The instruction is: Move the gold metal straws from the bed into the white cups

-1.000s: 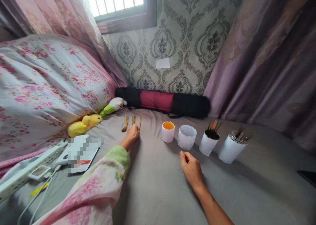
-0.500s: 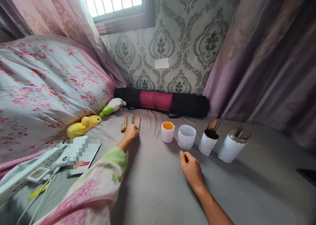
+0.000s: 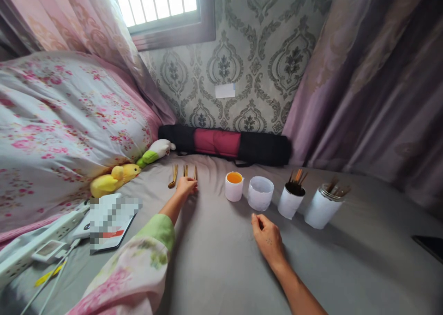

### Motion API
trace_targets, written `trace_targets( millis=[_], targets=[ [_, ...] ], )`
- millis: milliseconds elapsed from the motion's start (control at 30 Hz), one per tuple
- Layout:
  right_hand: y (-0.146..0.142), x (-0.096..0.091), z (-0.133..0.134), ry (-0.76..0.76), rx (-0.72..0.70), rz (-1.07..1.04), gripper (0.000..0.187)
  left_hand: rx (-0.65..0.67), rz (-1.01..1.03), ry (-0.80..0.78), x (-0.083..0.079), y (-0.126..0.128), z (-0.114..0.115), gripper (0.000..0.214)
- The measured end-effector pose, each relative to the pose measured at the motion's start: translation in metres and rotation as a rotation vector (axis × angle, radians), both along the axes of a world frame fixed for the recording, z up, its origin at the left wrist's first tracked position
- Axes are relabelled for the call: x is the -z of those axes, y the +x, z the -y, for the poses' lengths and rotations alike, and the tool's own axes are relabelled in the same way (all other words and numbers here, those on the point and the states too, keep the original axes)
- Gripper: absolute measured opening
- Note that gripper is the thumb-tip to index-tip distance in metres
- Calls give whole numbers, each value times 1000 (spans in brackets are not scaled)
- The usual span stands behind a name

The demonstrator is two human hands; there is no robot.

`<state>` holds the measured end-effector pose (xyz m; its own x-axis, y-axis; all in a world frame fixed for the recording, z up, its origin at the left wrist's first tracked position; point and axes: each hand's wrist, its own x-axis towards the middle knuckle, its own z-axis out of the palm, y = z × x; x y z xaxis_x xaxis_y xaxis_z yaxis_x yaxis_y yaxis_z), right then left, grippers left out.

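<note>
Slim, shiny gold-coloured utensils (image 3: pixel 175 175) lie by the left hand (image 3: pixel 187 186).

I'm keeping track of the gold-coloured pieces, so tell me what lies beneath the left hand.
Slim gold-coloured pieces show just beyond the left hand, their far ends in view. The hand hides what continues beneath it, so how many it covers or grips can't be told.
</note>
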<state>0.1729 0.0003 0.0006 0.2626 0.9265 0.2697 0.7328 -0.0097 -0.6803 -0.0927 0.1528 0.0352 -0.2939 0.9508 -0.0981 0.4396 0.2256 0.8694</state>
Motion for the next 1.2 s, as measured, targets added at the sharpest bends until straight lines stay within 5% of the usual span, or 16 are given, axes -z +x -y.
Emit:
trace_targets(
  millis=[233,500,833,1200],
  targets=[
    [0,2,-1,-11,3,-9,37,-8,566,15,7,20,25,6],
    [1,3,0,3,-17,-27,38,6,915,-29,12,45,61,13],
    [0,4,-1,14,-21,-15,41,91,1076,-61,19,68,99,13],
    [3,3,-2,4,-76,-196,45,149,1009,2,21,94,134,32]
  ],
)
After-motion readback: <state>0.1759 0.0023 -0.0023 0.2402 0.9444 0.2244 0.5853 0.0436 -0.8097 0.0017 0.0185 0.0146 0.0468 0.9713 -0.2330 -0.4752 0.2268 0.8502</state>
